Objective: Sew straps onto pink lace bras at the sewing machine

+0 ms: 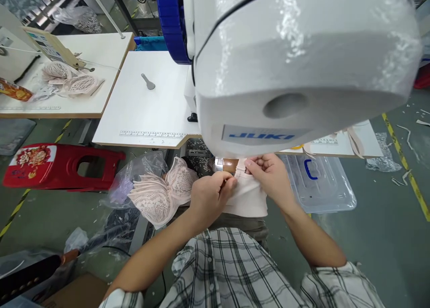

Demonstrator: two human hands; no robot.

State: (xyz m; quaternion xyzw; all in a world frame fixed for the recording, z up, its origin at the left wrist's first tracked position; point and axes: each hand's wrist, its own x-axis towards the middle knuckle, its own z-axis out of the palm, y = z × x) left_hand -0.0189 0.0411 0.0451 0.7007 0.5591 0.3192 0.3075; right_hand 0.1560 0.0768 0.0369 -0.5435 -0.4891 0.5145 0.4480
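Both hands are clamping down on the upper edge of the pale pink fabric piece (247,201). The left hand (210,194) is pinching it between thumb and curled fingers, and the right hand (268,173) is gripping it from the other side, so the two are almost touching. The piece is hanging in front of the person's lap, just under the sewing machine head (302,62) and below the counter (144,111) edge.

The machine head is blocking the view of the needle area, so fingers working this close to it are probably risking a prick. With only fingertip grips on such soft cloth, the edge is also likely to be slipping or bunching out of line — the free lower part is adding its own drag.

The cloth is looking smooth and matte, folded at the top and draping loosely below. Just to its left, a pile of lace cups (161,194) is spilling from a plastic bag.
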